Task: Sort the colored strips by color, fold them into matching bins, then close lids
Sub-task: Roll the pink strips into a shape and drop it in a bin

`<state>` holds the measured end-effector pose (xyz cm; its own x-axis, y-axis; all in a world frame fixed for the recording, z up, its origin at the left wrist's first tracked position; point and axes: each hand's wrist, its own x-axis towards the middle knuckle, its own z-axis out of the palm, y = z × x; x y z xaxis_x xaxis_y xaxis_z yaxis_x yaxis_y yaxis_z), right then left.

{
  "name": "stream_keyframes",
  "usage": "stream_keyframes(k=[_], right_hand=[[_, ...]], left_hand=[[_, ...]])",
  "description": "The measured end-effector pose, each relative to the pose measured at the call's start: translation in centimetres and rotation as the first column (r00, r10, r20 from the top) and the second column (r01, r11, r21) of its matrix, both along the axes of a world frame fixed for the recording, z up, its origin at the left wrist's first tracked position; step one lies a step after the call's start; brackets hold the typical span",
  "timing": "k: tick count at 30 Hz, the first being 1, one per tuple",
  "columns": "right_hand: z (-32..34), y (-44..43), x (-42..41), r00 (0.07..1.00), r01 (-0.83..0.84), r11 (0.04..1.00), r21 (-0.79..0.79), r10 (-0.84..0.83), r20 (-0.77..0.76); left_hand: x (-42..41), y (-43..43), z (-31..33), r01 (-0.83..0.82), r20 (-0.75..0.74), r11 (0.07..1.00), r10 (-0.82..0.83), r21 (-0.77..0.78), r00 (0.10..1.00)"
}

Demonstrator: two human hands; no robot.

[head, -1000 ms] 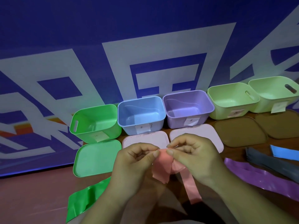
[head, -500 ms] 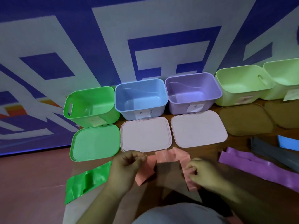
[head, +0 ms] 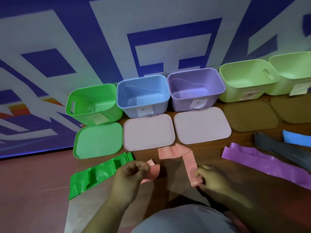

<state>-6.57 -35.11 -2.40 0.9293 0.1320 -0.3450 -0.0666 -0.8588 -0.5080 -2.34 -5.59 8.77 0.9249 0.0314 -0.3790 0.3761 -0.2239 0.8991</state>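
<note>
Head view, near to far. A grey-clothed torso fills the bottom edge. Two hands work above the table (head: pixel 210 148): the left hand (head: pixel 129 179) pinches one end of the single pink strip (head: pixel 175 153) and the right hand (head: pixel 213 180) pinches the other end, both with curled fingers. The strip bends away from the hands in a loop whose far part lies flat, just short of the lids; the left hand hides part of its end.

One green strip (head: pixel 99 174) lies left, its near end at the table's left edge. One purple strip (head: pixel 262 163) lies right and runs out of frame, with bare table between it and the pink strip. Beyond it lie a dark grey strip (head: pixel 277 148), whose number of layers cannot be told, and one blue strip (head: pixel 296 138), cut by the frame.

Five lids lie flat in a row: green lid (head: pixel 98 140), two pale lids (head: pixel 149 132), and two brown lids (head: pixel 250 115), the rightmost cropped. Five open bins stand behind them, against the blue-and-white wall (head: pixel 84 39): green bin (head: pixel 101 98), blue bin (head: pixel 143 93), purple bin (head: pixel 195 84) and two pale green bins (head: pixel 245 78), the rightmost cropped. Label writing is illegible.
</note>
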Motion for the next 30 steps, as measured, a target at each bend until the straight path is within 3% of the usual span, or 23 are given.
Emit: stream_keyframes(k=[16,23,30], right_hand=[[-0.9,0.5,-1.0,0.992,-0.06,0.991,-0.12,0.072,0.1],[4.3,1.4,0.4,0.937,-0.069,0.996,0.05,0.048,0.345],[12.4,2.0,3.3,0.977,-0.011,0.956,0.292,-0.052,0.207]], left_hand=[[-3.4,-1.5,1.5,-0.036,0.041,0.999,0.036,-0.005,0.998],[-3.2,-1.7,2.7,-0.039,0.129,0.999,0.035,0.028,0.991],[-1.9,-2.0,4.5,-0.028,0.264,1.0,0.024,0.012,0.964]])
